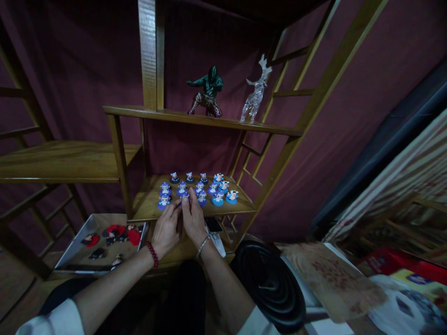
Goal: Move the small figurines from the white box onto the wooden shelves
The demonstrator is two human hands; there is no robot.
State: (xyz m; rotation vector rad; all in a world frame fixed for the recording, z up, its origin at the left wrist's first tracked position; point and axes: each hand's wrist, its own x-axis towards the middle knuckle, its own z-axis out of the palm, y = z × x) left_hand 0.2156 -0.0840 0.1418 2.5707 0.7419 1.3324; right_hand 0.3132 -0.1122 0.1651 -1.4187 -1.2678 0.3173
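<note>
Both hands meet at the front edge of the lower wooden shelf [143,210]. My left hand [168,226], with a red bead bracelet at the wrist, has its fingers closed around the front of a small purple figurine [185,196]. From the right, my right hand [193,217], wearing a silver bracelet, touches the same figurine with closed fingers. Most of that figurine is hidden by the fingers. Beside and behind it stand several purple figurines [165,200], several blue ones [232,197] and three dark-based ones [189,177], in rows.
Above are a green crouching figure [209,90] and a clear deer [254,97]. A shallow box [75,242] with red and black figurines sits low at the left. Black coiled material [270,284] and a brown sheet [331,277] lie at the lower right.
</note>
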